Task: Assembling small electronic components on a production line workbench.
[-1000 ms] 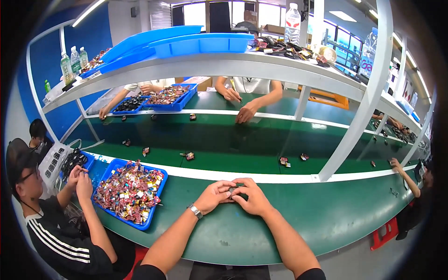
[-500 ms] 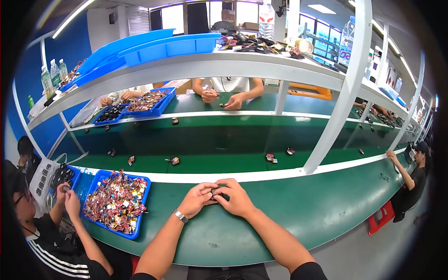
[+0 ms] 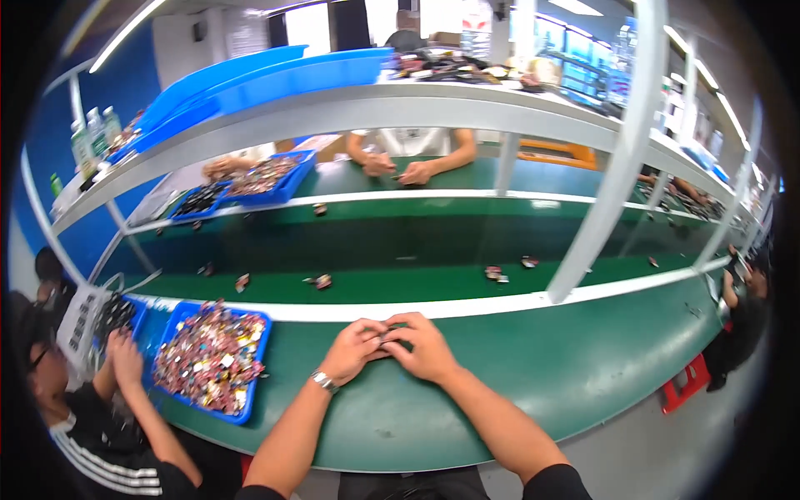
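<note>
Both my hands meet on the green bench in front of me. My left hand (image 3: 354, 350), with a metal watch on its wrist, and my right hand (image 3: 423, 346) pinch one small dark part (image 3: 388, 337) between their fingertips. The part is mostly hidden by my fingers, so its shape is unclear. A blue tray (image 3: 173, 327) heaped with small mixed red and silver parts lies to the left of my left hand.
A dark green conveyor belt (image 3: 400, 279) carries a few scattered small parts beyond a white rail. A person in a black striped top sits at my left. Other people work across the belt and at far right. Blue bins sit on an overhead shelf (image 3: 333, 108).
My hands stay together on the small part. The view has shifted slightly, so the bench and hands sit a little differently in the picture.
</note>
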The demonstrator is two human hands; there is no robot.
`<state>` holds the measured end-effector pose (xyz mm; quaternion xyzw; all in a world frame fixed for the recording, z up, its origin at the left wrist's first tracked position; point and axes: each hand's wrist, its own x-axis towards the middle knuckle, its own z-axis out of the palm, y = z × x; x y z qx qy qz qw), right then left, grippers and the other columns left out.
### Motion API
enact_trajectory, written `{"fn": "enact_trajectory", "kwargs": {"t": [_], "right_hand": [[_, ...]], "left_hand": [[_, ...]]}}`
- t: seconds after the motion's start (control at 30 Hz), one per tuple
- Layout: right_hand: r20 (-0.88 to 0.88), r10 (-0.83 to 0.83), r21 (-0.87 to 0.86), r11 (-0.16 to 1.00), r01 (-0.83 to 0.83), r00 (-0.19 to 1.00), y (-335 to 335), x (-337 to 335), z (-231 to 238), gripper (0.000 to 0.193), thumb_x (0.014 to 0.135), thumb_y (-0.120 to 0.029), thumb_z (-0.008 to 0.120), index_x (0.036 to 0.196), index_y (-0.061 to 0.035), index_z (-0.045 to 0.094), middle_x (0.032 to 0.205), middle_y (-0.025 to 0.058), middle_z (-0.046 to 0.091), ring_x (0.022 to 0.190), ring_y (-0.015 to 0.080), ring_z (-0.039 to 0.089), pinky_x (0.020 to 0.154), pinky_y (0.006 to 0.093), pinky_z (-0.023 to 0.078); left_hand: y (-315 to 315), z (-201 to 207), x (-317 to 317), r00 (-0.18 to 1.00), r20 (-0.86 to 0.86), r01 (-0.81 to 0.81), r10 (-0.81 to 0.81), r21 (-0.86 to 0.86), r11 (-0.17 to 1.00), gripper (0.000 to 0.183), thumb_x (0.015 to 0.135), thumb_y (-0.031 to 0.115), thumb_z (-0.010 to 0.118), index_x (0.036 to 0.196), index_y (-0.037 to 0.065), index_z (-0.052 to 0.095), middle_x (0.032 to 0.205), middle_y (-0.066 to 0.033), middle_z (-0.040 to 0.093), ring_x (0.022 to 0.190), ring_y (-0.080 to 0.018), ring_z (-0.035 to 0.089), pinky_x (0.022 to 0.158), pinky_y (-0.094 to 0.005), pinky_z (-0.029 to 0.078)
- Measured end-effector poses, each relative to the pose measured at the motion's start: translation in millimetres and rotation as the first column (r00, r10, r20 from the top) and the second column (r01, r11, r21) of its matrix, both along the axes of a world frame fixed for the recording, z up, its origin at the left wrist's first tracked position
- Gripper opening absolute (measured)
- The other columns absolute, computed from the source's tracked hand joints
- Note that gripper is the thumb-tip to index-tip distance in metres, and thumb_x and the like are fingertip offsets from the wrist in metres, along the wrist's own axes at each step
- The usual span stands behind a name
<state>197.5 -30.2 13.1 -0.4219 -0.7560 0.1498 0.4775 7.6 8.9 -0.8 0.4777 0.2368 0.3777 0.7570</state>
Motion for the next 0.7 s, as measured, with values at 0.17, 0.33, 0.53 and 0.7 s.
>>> {"fn": "enact_trajectory", "kwargs": {"t": [0.17,0.33,0.53,0.7], "right_hand": [[-0.119,0.092,-0.091,0.990,-0.104,0.989,2,-10,1,0.013,0.082,-0.012,0.070,0.093,-0.0049,0.068,0.114,0.0085,0.062,0.111,0.0277,0.055,0.094,0.0386,0.045],[-0.145,0.079,-0.108,0.990,-0.095,0.986,2,2,-3,0.011,0.083,-0.012,0.068,0.091,-0.0045,0.068,0.112,0.0080,0.062,0.109,0.0267,0.055,0.094,0.0383,0.045],[-0.215,0.123,-0.142,0.978,-0.156,0.969,4,-7,-2,0.011,0.082,-0.011,0.069,0.091,-0.0041,0.069,0.110,0.0088,0.064,0.107,0.0255,0.058,0.091,0.0367,0.047],[-0.181,0.106,-0.101,0.987,-0.126,0.978,7,-4,-6,0.010,0.082,-0.013,0.068,0.090,-0.0055,0.069,0.108,0.0095,0.063,0.104,0.0263,0.059,0.090,0.0366,0.048]], "left_hand": [[-4,0,-13,0.998,-0.023,-0.061,0.062,0.059,0.996,0.013,0.094,0.001,0.052,0.107,0.003,0.054,0.108,-0.0111,0.061,0.103,-0.0218,0.063,0.090,-0.0409,0.056],[-2,2,0,0.997,-0.070,-0.039,0.043,0.054,0.998,0.009,0.095,0.003,0.053,0.104,0.004,0.053,0.104,-0.0088,0.062,0.099,-0.0199,0.063,0.088,-0.0394,0.057],[-4,5,-6,0.990,-0.124,-0.068,0.073,0.043,0.997,0.008,0.095,0.005,0.055,0.102,0.006,0.052,0.104,-0.0070,0.060,0.098,-0.0183,0.063,0.085,-0.0370,0.058],[-5,6,-6,0.992,-0.118,-0.035,0.043,0.069,0.997,0.011,0.097,0.005,0.051,0.107,0.004,0.052,0.107,-0.0082,0.061,0.103,-0.0181,0.062,0.090,-0.0384,0.056]]}}
